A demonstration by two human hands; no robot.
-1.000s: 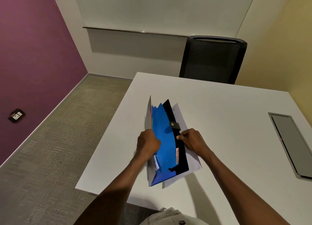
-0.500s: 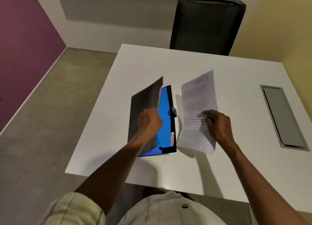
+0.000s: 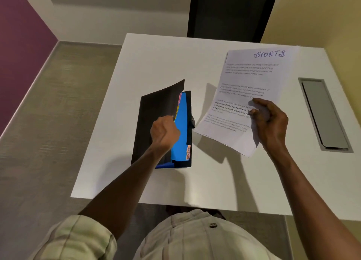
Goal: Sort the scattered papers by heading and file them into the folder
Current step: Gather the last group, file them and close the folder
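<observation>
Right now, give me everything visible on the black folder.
The black folder lies on the white table, left of the sheet headed SPORTS. It looks like thin matte plastic. Its front cover is lifted, held open by the left hand, fingers curled at the cover's edge. Inside show a blue divider, pink and yellow tabs, and an orange tab lettered SPORTS.

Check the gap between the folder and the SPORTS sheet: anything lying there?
Nothing. In the head view only bare white table and shadow separate the folder from the SPORTS sheet.
</observation>
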